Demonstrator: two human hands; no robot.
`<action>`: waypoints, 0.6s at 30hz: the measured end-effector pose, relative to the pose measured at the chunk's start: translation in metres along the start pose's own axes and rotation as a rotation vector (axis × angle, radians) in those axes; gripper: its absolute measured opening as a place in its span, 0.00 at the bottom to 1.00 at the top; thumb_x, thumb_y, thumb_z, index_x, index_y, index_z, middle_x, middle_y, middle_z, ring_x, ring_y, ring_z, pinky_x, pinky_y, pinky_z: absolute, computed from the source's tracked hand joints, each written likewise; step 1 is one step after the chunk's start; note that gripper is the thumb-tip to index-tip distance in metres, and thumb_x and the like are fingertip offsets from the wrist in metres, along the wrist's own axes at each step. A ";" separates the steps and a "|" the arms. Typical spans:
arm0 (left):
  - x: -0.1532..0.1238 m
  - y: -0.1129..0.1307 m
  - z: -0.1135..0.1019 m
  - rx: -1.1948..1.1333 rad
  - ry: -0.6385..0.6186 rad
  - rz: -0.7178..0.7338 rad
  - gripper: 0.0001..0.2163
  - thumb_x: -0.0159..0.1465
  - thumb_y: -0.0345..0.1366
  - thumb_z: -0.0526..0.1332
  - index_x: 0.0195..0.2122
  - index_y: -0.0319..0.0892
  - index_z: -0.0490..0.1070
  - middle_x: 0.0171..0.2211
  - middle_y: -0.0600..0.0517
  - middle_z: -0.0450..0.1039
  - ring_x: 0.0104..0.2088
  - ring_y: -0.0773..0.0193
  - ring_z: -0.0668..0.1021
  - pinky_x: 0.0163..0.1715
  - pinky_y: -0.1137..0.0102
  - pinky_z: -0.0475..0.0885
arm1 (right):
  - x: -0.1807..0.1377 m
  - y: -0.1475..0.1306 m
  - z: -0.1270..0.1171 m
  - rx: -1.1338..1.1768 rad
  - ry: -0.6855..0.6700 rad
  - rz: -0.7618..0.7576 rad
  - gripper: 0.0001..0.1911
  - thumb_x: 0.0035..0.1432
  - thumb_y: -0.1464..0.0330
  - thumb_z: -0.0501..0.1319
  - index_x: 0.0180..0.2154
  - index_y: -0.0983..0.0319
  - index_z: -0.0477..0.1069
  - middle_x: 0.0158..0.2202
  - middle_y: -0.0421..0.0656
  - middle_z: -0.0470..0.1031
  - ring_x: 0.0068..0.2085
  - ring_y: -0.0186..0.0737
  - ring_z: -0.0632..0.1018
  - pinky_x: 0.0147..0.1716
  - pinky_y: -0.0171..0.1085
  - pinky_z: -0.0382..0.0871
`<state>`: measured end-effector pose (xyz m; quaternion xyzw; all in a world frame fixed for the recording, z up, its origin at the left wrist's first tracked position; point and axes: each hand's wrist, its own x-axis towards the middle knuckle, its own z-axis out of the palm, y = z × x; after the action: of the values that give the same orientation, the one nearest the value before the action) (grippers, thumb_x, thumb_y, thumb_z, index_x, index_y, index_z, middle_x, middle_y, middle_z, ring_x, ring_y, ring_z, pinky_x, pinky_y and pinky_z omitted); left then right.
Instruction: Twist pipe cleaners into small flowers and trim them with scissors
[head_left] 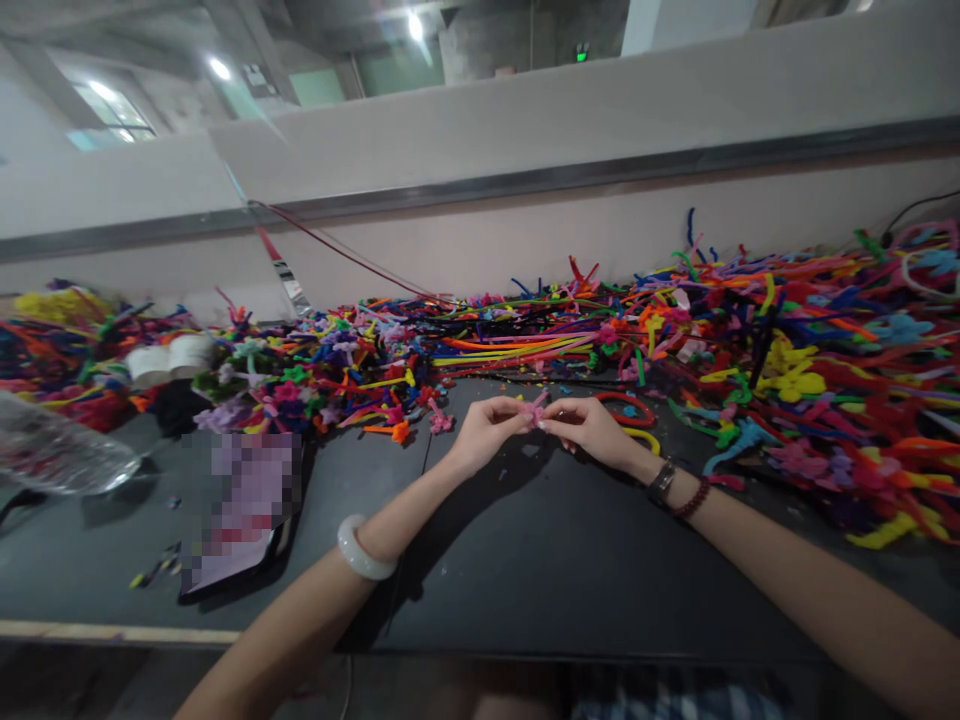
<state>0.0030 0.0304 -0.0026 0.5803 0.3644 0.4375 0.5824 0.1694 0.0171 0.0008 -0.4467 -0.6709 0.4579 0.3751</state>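
We see both hands at work over the middle of the desk [600, 590], well in from its near edge and just short of the heap along its far edge. The left hand [486, 432] has its thumb and index finger pinching one side of a small pink pipe-cleaner piece [535, 408], and the right hand [595, 430] pinches the other side the same way, so the piece sits between the two sets of fingertips. We judge the shaping to be partly done: it looks bunched and bent, with a short end poking up, but the fingers cover too much for us to tell whether any bend is left to make. Toward the far edge, left of centre, we find finished-looking pieces, among them an orange flower [400, 432] and a small pink figure [440, 417], with a yellow flower cluster [791, 370] toward the far right corner. Long straight pipe cleaners [525, 350] lie along the far edge behind the hands, apparently unworked, so we reckon plenty of raw material remains. Near the left part of the near edge lies a blurred-out phone [247, 530], apart from both hands.
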 end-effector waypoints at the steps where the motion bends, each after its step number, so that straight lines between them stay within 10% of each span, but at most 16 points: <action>1: 0.000 0.000 0.000 0.019 -0.002 0.020 0.11 0.47 0.37 0.63 0.28 0.35 0.71 0.25 0.50 0.72 0.26 0.68 0.73 0.31 0.71 0.68 | 0.000 -0.001 0.000 0.001 0.000 0.001 0.11 0.47 0.62 0.58 0.29 0.65 0.69 0.15 0.35 0.62 0.15 0.26 0.62 0.14 0.28 0.54; 18: 0.000 -0.007 -0.006 0.289 -0.118 0.141 0.14 0.52 0.42 0.58 0.29 0.34 0.72 0.27 0.47 0.74 0.27 0.65 0.74 0.29 0.73 0.68 | -0.001 -0.002 -0.001 -0.103 -0.059 0.021 0.11 0.48 0.62 0.57 0.28 0.65 0.68 0.16 0.35 0.61 0.17 0.26 0.62 0.16 0.28 0.54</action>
<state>-0.0023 0.0332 -0.0104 0.7068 0.3471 0.3853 0.4811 0.1701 0.0158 0.0024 -0.4586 -0.6996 0.4398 0.3269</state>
